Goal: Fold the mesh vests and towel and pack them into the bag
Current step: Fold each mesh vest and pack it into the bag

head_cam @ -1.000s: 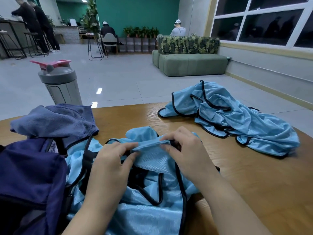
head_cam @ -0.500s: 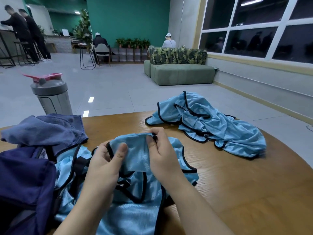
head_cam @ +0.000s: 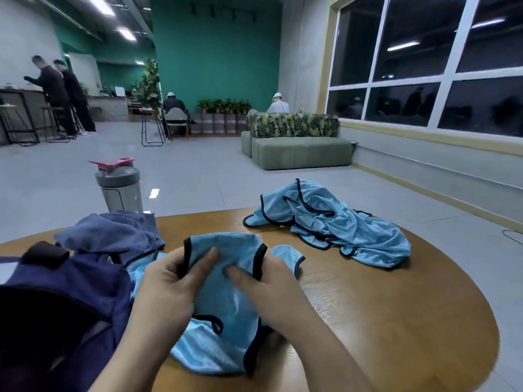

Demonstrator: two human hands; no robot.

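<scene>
A light-blue mesh vest (head_cam: pixel 223 301) with black trim lies bunched on the round wooden table (head_cam: pixel 396 306) in front of me. My left hand (head_cam: pixel 172 284) grips its top edge at the left, thumb on the cloth. My right hand (head_cam: pixel 268 284) grips the same edge at the right, fingers curled behind the black trim. A second blue mesh vest (head_cam: pixel 334 227), crumpled, lies at the table's far right. A blue-grey towel (head_cam: pixel 113 233) is heaped at the far left. The dark navy bag (head_cam: pixel 62 301) sits at my near left, its opening in shadow.
A grey shaker bottle (head_cam: pixel 120 188) with a pink lid stands behind the towel at the table's far edge. Beyond the table are a tiled floor, a green sofa (head_cam: pixel 300 148), stools and several people far off.
Both hands have drawn apart along the vest's top edge, spreading it wider. The camera has tilted up, so the table and vests sit lower in view.
</scene>
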